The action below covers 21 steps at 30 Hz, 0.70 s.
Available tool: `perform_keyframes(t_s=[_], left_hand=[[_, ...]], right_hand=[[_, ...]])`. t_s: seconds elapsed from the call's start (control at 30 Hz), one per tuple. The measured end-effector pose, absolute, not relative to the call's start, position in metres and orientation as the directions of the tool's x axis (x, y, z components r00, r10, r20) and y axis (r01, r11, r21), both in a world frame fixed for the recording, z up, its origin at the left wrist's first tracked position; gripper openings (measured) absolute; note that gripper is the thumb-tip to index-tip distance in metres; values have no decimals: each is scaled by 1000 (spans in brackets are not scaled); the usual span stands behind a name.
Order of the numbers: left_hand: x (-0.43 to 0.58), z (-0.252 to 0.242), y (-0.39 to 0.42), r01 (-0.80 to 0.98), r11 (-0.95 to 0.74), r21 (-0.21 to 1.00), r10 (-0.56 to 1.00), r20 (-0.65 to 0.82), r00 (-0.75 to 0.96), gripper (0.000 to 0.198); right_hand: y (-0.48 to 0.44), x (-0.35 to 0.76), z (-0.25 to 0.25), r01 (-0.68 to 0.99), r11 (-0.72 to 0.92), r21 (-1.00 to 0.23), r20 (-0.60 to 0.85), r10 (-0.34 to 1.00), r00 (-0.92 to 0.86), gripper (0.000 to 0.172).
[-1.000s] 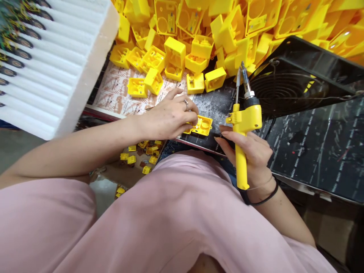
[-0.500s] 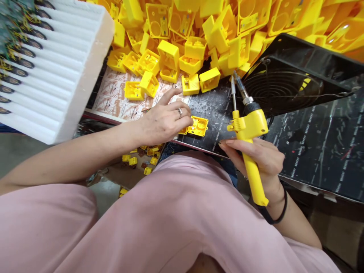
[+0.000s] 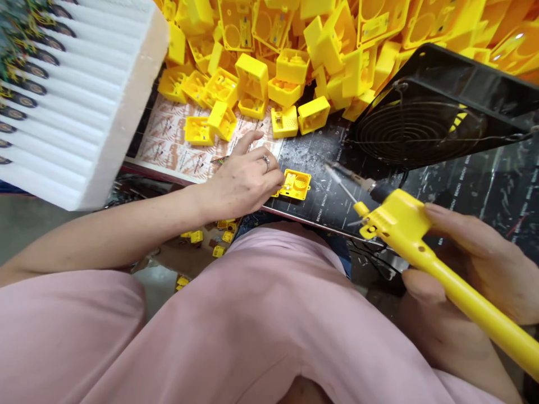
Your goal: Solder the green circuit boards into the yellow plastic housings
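Currently left hand [image 3: 242, 182] pinches small yellow housing [image 3: 296, 184] on black mat [image 3: 320, 163]; right hand [image 3: 467, 280] fist-wrapped round yellow soldering iron [image 3: 425, 241].

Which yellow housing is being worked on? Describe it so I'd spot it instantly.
Find the black fan, then look left across the black mat. The housing lies flat at the left hand fingertips, alone on the mat, apart from the yellow pile behind.

Black scratched bench [image 3: 463, 185] center-right; yellow housings [image 3: 269, 73] piled along top, printed sheet [image 3: 177, 140] left, black fan [image 3: 421, 129] upper right.
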<state>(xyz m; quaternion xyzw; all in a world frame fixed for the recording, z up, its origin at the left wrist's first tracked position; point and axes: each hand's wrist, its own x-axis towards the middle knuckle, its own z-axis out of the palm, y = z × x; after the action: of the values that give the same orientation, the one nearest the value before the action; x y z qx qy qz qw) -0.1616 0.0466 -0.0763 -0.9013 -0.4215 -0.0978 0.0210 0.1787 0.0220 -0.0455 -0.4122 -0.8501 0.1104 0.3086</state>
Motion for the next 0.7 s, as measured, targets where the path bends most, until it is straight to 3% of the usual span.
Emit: perform_keyframes(t_s=[0.17, 0.33, 0.43, 0.57, 0.7], left_hand=[[-157, -78, 40, 776, -626, -82, 745, 232, 625, 29], [-150, -76, 36, 781, -609, -138, 754, 208, 624, 35], [-147, -71, 39, 754, -623, -207, 736, 171, 655, 41], [-146, -69, 42, 707, -649, -281, 678, 208, 705, 38], [-148, -74, 44, 724, -640, -259, 670, 274, 690, 31]], right_hand=[[31, 174, -59, 461, 772, -437, 600, 632, -490, 61], [35, 167, -56, 313, 797, -516, 489, 574, -657, 47], [38, 161, -51, 272, 835, -479, 515, 518, -683, 39], [41, 157, -48, 315, 821, -476, 439, 533, -724, 7], [43, 156, -44, 317, 816, -484, 390, 525, -757, 4]])
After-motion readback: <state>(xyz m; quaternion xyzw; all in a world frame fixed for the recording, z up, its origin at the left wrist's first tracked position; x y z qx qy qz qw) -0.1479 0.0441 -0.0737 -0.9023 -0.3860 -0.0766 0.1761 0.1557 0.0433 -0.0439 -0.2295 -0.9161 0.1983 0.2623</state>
